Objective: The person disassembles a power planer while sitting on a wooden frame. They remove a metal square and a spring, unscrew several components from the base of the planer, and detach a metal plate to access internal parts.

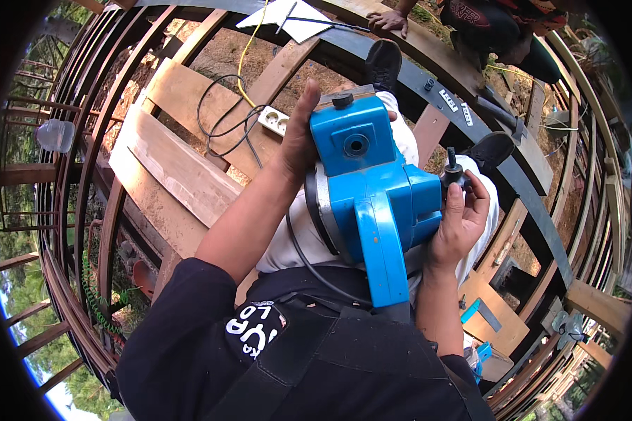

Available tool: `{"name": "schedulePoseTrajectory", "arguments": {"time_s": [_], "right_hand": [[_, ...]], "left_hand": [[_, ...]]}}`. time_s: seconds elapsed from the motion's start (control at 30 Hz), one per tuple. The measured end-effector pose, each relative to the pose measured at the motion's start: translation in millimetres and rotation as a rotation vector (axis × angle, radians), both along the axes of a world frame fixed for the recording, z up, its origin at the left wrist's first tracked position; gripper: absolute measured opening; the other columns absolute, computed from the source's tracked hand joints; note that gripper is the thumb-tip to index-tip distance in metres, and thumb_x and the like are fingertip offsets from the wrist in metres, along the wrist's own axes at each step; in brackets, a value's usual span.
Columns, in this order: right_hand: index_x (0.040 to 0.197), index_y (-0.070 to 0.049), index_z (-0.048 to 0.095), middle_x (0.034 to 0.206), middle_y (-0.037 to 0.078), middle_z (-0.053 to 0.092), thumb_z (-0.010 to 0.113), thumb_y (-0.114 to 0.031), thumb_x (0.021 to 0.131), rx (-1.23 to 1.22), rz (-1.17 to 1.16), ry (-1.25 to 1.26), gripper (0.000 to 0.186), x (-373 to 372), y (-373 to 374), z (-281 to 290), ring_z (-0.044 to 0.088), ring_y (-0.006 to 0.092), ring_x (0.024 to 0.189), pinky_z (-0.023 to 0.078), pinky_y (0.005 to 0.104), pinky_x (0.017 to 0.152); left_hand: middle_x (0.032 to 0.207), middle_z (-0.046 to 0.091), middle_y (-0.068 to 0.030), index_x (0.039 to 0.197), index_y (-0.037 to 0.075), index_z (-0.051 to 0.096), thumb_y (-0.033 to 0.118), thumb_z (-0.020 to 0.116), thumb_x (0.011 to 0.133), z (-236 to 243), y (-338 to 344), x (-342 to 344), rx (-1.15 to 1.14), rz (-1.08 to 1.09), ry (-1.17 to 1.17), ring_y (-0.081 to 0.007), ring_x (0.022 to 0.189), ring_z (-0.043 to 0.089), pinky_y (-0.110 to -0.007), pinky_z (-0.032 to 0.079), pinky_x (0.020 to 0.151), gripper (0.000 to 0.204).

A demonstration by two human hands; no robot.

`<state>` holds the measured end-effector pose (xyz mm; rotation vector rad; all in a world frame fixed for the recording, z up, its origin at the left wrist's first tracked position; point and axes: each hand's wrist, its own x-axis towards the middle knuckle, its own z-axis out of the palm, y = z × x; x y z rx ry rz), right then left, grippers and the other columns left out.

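A blue power tool [376,196], which looks like an electric planer, rests tilted across my lap. My left hand [302,133] grips its far left end, thumb up along the side; most of those fingers are hidden behind the body. At the tool's right side, my right hand [463,217] has its thumb and fingers closed around a dark round knob [453,175] with a stud standing up from it. Whether the knob is attached to the tool I cannot tell. From the tool, a black cord [302,256] runs over my lap.
A white power strip [274,121] with a yellow cord [241,63] lies beyond my left hand. Planks [179,168] lie at the left. Small white pieces [456,105] sit on a dark beam [534,189] at the right. Another person's hand [390,22] rests on timber at the top.
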<state>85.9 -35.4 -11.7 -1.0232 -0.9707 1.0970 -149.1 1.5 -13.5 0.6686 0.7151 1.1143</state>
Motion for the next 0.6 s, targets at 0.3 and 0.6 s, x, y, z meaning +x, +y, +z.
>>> {"name": "schedulePoseTrajectory", "arguments": {"time_s": [0.3,0.6], "right_hand": [[0.123,0.003,0.052,0.109,0.011,0.059,0.062,-0.005,0.093,0.108,-0.063,-0.101,0.032,10,14,7,0.061,0.0173,0.098,0.049,0.0294,0.088],[0.098,-0.001,0.068,0.095,0.014,0.066,0.079,-0.008,0.068,0.327,0.353,-0.904,0.033,32,31,122,0.067,0.0266,0.088,0.053,0.0333,0.076]], "left_hand": [[0.129,0.051,-0.0223,0.15,0.007,0.019,0.063,0.072,0.067,-4,20,19,0.293,-0.059,-0.175,-0.0367,0.115,0.058,-0.051,0.049,0.1,0.113],[0.116,0.058,-0.0137,0.141,0.003,0.038,0.044,0.069,0.072,23,24,46,0.069,-0.049,-0.073,-0.0246,0.106,0.06,-0.038,0.05,0.095,0.086]]}}
